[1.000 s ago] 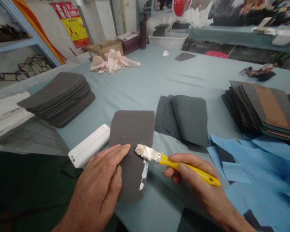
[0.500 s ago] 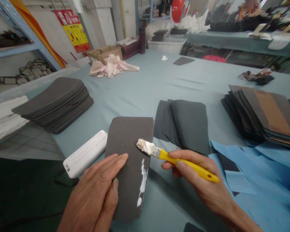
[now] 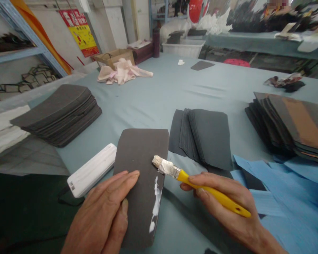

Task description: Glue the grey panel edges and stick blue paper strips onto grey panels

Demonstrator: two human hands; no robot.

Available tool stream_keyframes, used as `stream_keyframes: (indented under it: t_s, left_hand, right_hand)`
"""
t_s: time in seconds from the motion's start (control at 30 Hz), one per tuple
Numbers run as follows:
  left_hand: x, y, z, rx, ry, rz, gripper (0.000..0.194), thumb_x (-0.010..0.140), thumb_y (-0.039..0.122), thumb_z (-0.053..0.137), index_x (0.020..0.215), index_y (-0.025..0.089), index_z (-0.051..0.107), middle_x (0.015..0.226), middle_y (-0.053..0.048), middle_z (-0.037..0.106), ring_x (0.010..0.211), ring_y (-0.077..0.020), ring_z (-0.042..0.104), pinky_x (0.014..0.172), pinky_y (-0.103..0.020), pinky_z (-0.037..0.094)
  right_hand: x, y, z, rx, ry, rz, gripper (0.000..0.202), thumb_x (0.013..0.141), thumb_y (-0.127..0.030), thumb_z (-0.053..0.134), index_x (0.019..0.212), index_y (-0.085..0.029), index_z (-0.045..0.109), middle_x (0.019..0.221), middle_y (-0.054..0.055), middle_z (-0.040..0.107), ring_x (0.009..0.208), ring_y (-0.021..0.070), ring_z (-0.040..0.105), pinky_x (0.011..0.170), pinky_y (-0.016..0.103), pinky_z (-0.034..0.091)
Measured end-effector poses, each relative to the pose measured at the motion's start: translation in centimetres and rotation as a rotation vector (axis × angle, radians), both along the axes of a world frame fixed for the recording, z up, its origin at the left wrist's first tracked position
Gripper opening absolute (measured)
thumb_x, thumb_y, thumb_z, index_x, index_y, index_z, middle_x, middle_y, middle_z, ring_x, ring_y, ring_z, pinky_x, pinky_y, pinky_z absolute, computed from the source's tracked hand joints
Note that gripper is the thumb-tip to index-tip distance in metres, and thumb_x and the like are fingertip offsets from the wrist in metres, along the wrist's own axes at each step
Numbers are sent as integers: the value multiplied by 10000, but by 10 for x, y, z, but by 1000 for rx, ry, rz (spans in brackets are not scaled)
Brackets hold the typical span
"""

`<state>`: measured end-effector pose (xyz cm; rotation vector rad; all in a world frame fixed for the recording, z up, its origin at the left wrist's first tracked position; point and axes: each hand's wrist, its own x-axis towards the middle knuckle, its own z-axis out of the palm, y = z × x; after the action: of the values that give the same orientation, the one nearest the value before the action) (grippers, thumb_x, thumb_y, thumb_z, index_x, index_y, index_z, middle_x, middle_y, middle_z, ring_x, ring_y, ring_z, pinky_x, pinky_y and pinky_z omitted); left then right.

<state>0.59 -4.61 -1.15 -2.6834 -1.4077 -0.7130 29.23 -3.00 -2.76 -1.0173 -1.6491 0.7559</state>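
A dark grey board, rectangular with a rounded upper left corner, lies in front of me. My left hand rests flat on its left side, fingers stretched out. In my right hand is a yellow-handled paintbrush, held between thumb and fingers. Thick white paste coats its bristles, which are over the right half of the board; whether they touch it I cannot tell. A streak of white paste runs along the board's right edge.
Left of the board lies a white plastic case. Stacks of dark panels stand at the left, behind the board and at the right. Blue sheets spread at the right front. Pinkish cloth scraps lie farther back.
The paintbrush in my right hand has shifted slightly down and to the right, its handle tilting lower. My left hand stays on the board. The white streak looks much the same.
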Motion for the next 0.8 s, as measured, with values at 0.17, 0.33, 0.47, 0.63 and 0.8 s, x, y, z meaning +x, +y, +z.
stream_keyframes:
  t_s: [0.17,0.33,0.47,0.63,0.8]
  left_hand:
    - [-4,1,-6,-5,-39,4,473,1033,198,457,1498,233,537,1504,41,652,1422,-82,551,1258,-148,298]
    - [-8,-1,-10,-27,-42,20,520,1010,238,486,1523,312,527,1479,51,684,1348,-161,650,1180,-253,488]
    - [-10,0,-12,-31,-55,35,543,1003,257,492,1538,347,519,1455,44,705,1299,-194,695,1116,-290,562]
    - [-12,1,-14,-38,-40,19,580,988,250,503,1557,360,502,1462,42,702,1290,-217,705,1099,-320,586]
    - [-11,0,-13,-27,-24,17,568,993,211,492,1550,317,512,1491,37,679,1336,-193,669,1143,-297,544]
  right_hand:
    - [6,14,-4,21,-72,-39,248,944,-124,649,1069,-287,789,906,-13,835,745,141,801,662,183,633]
    - [10,23,-7,100,-141,-29,259,956,-111,639,1118,-274,760,942,-5,837,796,148,808,717,206,640]
    - [13,27,-7,234,-255,7,343,964,-93,624,1245,-268,716,953,11,830,723,154,778,626,236,601]
    - [17,32,-11,399,-366,89,519,942,-20,626,1391,-280,649,1102,50,826,801,172,778,664,292,617]
    - [24,40,-18,524,-487,93,495,976,-46,608,1418,-261,655,1200,98,806,899,196,797,702,326,651]
